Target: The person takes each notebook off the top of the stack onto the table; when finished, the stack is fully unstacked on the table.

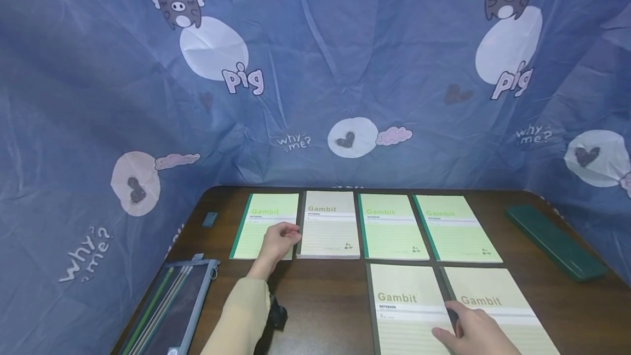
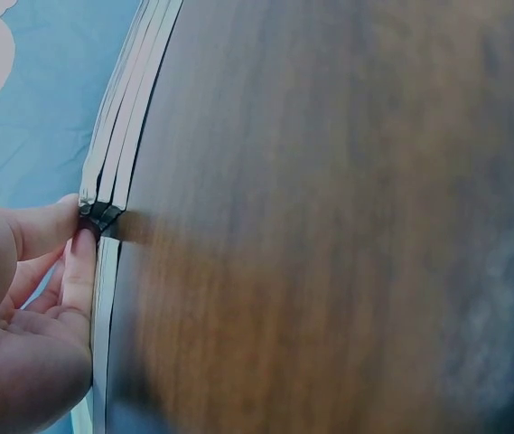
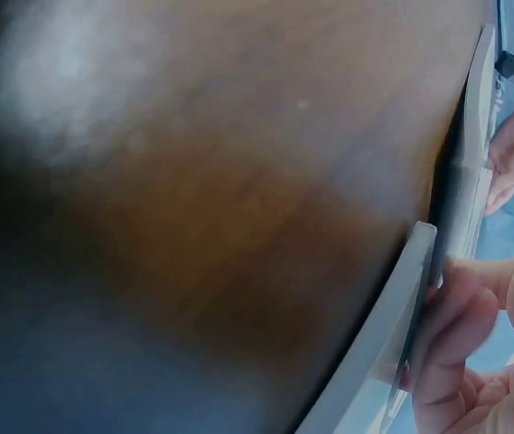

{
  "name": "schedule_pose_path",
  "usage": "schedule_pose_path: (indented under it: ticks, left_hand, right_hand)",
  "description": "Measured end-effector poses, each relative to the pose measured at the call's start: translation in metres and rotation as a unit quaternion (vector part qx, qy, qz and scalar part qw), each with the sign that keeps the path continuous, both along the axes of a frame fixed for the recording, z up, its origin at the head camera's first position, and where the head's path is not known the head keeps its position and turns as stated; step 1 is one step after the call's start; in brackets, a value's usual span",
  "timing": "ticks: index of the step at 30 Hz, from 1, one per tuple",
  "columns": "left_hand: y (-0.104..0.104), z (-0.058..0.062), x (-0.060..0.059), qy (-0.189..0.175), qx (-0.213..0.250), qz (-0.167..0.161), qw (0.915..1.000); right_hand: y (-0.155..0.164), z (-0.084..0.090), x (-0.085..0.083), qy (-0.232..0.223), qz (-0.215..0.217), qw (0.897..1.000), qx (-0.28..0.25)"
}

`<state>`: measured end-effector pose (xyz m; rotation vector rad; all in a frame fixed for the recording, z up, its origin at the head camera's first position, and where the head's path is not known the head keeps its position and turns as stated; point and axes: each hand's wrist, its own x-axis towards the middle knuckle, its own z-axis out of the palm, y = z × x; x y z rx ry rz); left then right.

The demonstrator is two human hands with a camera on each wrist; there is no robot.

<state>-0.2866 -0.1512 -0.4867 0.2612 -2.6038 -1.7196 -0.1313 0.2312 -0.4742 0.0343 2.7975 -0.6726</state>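
Observation:
My left hand (image 1: 277, 243) pinches, thumb against index finger, at the dark spine of the white-covered notebook (image 1: 329, 229) in the back row. Its wrist view shows both fingertips at the spine end (image 2: 100, 217) of that stack. The green-spined notebook (image 1: 268, 212) lies left of it, partly behind the hand. My right hand (image 1: 478, 330) is over the dark spine of the front right notebook (image 1: 512, 316). Its index fingertip is at the spine, while the thumb overlaps the front left notebook (image 1: 409, 316). Whether these fingers grip a notebook I cannot tell.
Two more green-spined notebooks, one inner (image 1: 394, 229) and one outer (image 1: 455, 229), continue the back row. A dark green case (image 1: 554, 242) lies at the right. On the left are a mesh pencil pouch (image 1: 170, 308) and a small blue object (image 1: 209, 219). A printed curtain (image 1: 315, 70) hangs behind the table.

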Motion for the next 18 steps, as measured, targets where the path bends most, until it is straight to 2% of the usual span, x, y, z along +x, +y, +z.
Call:
schedule_pose_path:
  ticks: [9, 18]
  left_hand:
    - [0.0002, -0.0005, 0.0000, -0.003, -0.003, 0.000, 1.0000]
    - [0.0000, -0.0002, -0.0001, -0.003, 0.001, -0.001, 1.0000]
  right_hand:
    - [-0.0021, -0.0013, -0.0002, 0.023, 0.008, 1.000, 0.002]
    - [-0.0017, -0.0007, 0.0007, 0.010, 0.007, 1.000, 0.004]
